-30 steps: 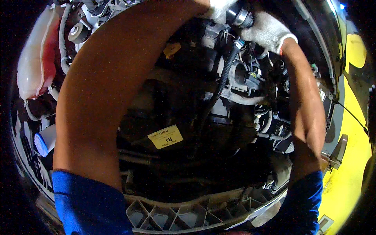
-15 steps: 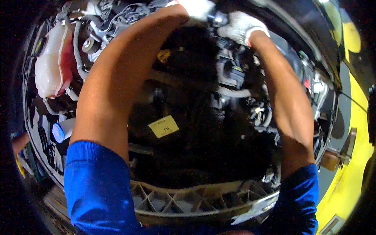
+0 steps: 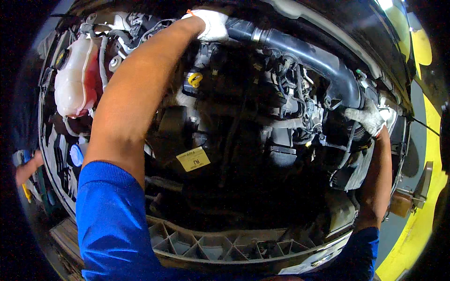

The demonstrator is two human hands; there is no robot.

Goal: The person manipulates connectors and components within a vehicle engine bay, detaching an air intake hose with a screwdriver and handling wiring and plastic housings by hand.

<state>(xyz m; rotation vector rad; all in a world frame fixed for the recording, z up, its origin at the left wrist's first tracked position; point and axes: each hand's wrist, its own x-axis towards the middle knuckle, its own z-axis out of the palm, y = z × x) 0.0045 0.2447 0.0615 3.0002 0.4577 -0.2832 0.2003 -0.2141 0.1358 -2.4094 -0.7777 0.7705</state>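
Note:
A black air intake pipe (image 3: 309, 56) runs across the back of the engine bay and bends down at the right. A metal hose clamp (image 3: 257, 35) circles it near its left end. My left hand (image 3: 213, 25), in a white knit glove, is closed at the pipe's left end, its fingertips partly hidden. At the far right, my gloved right hand (image 3: 369, 118) curls round the pipe's lower end, just above a ribbed black hose. Dark shadow covers much of the engine below my arms.
A whitish coolant tank (image 3: 75, 79) with pink fluid stands at the left, near a blue cap (image 3: 76, 154). A yellow oil cap (image 3: 194, 79) and a yellow label (image 3: 193, 159) are in the middle. The front crossmember (image 3: 211, 248) runs nearby. Another person's hand (image 3: 29, 167) shows far left.
My hands have moved apart from the clamp area: the left a little leftward, the right down and rightward along the pipe. More of the pipe shows, and the view has shifted slightly.

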